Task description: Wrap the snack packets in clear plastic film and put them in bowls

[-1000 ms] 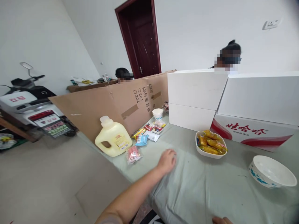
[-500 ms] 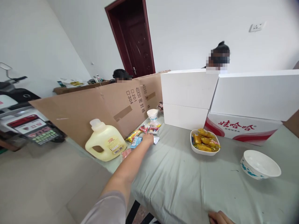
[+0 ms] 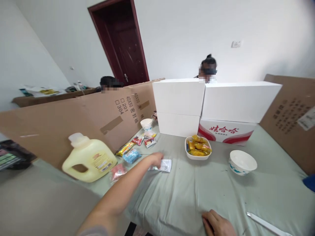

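My left hand [image 3: 157, 159] is closed on a white-and-silver packet [image 3: 165, 165], low over the green-grey cloth. To its left lie a blue snack packet [image 3: 132, 156], a yellow one [image 3: 125, 148] and a clear packet with pink contents [image 3: 118, 171]. Red-and-white packets [image 3: 150, 142] sit farther back by a paper cup [image 3: 146, 124]. My right hand [image 3: 218, 224] rests on the near cloth with fingers curled in and nothing visible in them. Beyond it stands a white dish [image 3: 198, 157] full of yellow-wrapped snacks [image 3: 199, 147].
A large pale-yellow jug [image 3: 90, 160] stands at left before a cardboard panel [image 3: 98, 111]. White boxes [image 3: 179, 98] are stacked at the back. A white bowl [image 3: 242, 164] sits at right, with a white strip [image 3: 265, 223] nearer me. Two people are behind the barriers.
My left hand has come away from the snack pile toward me, bringing the white-and-silver packet. The view has swung right, showing more of my right hand and the white strip.
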The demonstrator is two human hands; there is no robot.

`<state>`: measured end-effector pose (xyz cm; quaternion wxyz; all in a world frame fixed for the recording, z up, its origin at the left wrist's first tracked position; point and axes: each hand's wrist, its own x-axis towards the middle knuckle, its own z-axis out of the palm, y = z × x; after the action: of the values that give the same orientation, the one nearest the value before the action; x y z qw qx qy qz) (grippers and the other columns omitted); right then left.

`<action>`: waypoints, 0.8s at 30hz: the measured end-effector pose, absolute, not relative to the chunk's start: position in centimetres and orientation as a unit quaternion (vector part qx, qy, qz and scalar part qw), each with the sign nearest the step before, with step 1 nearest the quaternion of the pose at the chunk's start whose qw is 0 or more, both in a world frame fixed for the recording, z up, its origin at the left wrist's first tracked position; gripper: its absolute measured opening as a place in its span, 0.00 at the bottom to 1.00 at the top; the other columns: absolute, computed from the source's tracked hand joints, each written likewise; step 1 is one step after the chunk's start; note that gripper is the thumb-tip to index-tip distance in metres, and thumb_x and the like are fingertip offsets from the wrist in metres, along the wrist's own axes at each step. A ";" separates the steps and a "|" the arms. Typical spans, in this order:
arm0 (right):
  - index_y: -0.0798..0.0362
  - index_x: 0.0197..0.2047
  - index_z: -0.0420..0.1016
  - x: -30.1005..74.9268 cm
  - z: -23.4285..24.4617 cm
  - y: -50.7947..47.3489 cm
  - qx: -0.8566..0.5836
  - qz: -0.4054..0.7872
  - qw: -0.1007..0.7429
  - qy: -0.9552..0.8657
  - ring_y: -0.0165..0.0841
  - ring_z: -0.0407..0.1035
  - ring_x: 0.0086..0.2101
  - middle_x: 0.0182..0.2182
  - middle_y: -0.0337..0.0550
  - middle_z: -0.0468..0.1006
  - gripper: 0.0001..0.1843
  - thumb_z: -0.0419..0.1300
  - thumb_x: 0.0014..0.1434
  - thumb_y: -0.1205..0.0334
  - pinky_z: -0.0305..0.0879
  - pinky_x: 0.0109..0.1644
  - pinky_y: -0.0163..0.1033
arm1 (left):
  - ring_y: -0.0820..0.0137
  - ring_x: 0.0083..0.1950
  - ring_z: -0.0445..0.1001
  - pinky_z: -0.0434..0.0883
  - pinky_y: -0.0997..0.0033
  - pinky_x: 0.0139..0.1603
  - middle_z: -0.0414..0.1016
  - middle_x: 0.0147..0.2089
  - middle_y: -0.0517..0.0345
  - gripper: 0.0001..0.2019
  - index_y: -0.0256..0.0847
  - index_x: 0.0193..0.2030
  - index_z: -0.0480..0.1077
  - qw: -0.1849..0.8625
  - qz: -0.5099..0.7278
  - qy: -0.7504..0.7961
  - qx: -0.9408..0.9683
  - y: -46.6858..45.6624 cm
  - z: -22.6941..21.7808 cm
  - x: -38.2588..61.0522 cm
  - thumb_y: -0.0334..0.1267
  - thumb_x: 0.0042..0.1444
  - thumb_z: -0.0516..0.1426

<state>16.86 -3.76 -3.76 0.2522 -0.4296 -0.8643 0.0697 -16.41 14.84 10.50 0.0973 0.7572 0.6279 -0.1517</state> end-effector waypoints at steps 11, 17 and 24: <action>0.50 0.42 0.72 19.1 1.1 -4.8 -0.479 0.137 0.279 -0.821 0.32 0.71 0.35 0.33 0.41 0.75 0.11 0.49 0.65 0.64 0.65 0.38 0.35 | 0.59 0.49 0.71 0.69 0.55 0.51 0.74 0.46 0.48 0.10 0.38 0.43 0.69 -0.037 0.139 0.433 0.890 1.2 2.8 0.0 0.25 0.59 0.50; 0.50 0.45 0.74 29.7 0.5 -4.7 -0.662 -0.059 0.245 -0.706 0.42 0.68 0.44 0.42 0.49 0.76 0.13 0.50 0.63 0.60 0.62 0.49 0.48 | 0.56 0.61 0.65 0.67 0.51 0.59 0.68 0.56 0.45 0.12 0.39 0.47 0.68 -0.030 0.313 0.360 0.879 -3.2 -0.1 -1.7 0.28 0.58 0.51; 0.52 0.48 0.70 26.2 2.0 -3.1 -0.607 -0.025 0.239 -0.757 0.35 0.70 0.36 0.41 0.48 0.73 0.15 0.45 0.68 0.59 0.65 0.40 0.40 | 0.57 0.60 0.65 0.70 0.51 0.57 0.67 0.54 0.45 0.12 0.40 0.47 0.66 0.023 0.385 0.421 0.821 -4.3 -0.6 -3.0 0.27 0.57 0.51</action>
<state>26.16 -3.12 2.01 0.2387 -0.6072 -0.7574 -0.0246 -3.04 -4.29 -0.58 0.0226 0.8208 0.4213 0.3850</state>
